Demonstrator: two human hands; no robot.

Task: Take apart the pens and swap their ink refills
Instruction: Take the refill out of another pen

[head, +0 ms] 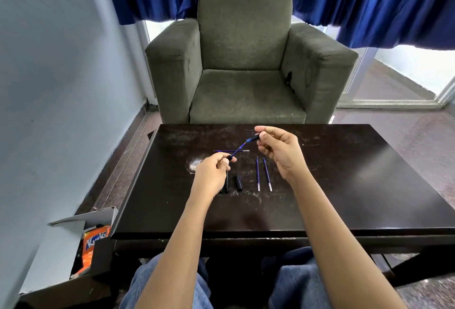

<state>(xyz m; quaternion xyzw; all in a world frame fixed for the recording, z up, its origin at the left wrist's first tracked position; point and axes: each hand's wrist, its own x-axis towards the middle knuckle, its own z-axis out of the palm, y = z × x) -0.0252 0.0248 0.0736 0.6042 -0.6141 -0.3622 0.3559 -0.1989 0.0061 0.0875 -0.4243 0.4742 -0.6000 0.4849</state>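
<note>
The table is blackish brown with pale scratches. On it, two refills are blue with pale near ends, and the pen parts left of them are black. Above it, the raised refill is blue with black at both ends. Behind the table, the armchair is olive-grey and the curtains are royal blue. Left of the table, a packet is orange with white lettering.

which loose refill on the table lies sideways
The far refill behind the held pen: it lies left to right; the other two refills point away, side by side.
</note>
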